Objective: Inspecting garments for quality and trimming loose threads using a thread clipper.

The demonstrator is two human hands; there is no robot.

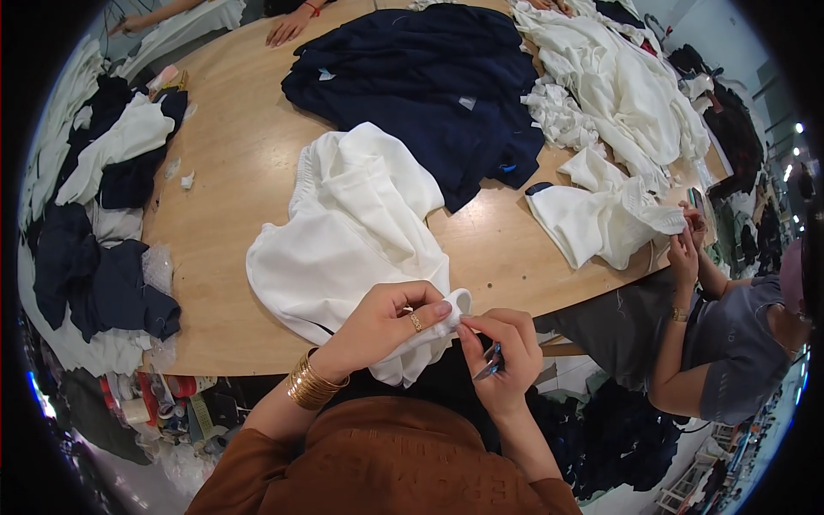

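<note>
A white garment (365,206) with a gathered edge lies across the near side of the table and hangs over its front edge. My left hand (386,322), with a ring and gold bangles at the wrist, is closed on the garment's narrow end, which forms a small loop. Thumb and fingertips of my right hand (506,352) pinch the same end from the other side. Tucked in the right palm are small thread snips (489,360) with blue on them, their blades pointing down toward me. Whether a loose thread is between the fingertips is too small to tell.
Dark navy garments (412,86) are heaped on the wooden table (223,223) beyond the white one. White fabric (609,77) is piled at the far right. A co-worker (730,343) on the right handles another white garment (601,210). Mixed clothes (112,275) lie along the left.
</note>
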